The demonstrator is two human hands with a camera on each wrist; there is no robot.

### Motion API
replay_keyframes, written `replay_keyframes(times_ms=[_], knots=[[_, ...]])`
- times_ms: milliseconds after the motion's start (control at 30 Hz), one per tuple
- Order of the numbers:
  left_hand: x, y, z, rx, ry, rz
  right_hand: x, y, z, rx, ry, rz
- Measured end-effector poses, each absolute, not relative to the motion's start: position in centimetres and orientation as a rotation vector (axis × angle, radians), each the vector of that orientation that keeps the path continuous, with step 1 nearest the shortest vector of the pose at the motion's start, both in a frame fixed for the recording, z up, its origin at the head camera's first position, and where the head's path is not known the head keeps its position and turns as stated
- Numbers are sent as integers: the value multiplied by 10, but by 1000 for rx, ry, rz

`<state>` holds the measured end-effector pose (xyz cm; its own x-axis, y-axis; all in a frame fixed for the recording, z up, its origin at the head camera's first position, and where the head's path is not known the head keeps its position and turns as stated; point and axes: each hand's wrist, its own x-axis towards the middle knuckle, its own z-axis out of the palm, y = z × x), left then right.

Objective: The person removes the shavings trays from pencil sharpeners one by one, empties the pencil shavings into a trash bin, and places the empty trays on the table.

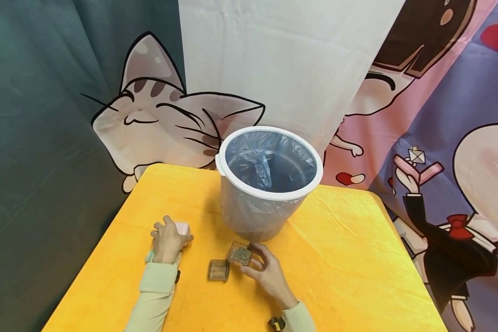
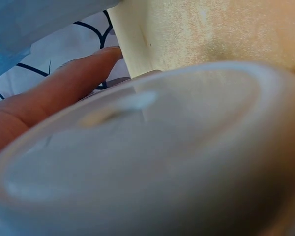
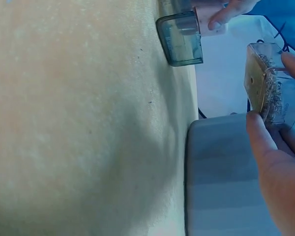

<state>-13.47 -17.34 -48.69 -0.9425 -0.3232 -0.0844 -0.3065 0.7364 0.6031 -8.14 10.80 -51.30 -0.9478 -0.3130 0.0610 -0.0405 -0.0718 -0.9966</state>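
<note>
My right hand point(image 1: 269, 274) holds a small clear box point(image 3: 255, 83) by its sides, with thumb and fingers on opposite edges. Dried grey-green bits point(image 1: 241, 255) lie inside it. Just left of it, a second small clear box point(image 1: 218, 270) stands on the table, its inside showing bare. My left hand point(image 1: 168, 242) grips a pale pink container point(image 1: 183, 228), thumb on the right side and fingers spread over the left. A blurred whitish rounded surface point(image 2: 137, 147) fills much of the left wrist view, one finger point(image 2: 64, 83) beyond it. Something teal point(image 1: 150, 256) shows beside the left wrist.
A white-rimmed bin point(image 1: 269, 196) with a clear bag liner stands behind the hands, close to the right hand. All of it rests on a yellow-covered table point(image 1: 336, 258). Printed cartoon curtains point(image 1: 274, 60) hang behind the table's back edge and at the sides.
</note>
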Motion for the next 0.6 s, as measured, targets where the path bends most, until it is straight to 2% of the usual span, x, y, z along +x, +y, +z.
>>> replay_keyframes(times_ms=[333, 600], knots=[[-132, -170, -483, 487, -2850, -977, -84, 118, -526, -420, 2032, -2101], [-134, -166, -465, 496, -2836, -1062, -81, 124, -526, -469, 2057, -2137]])
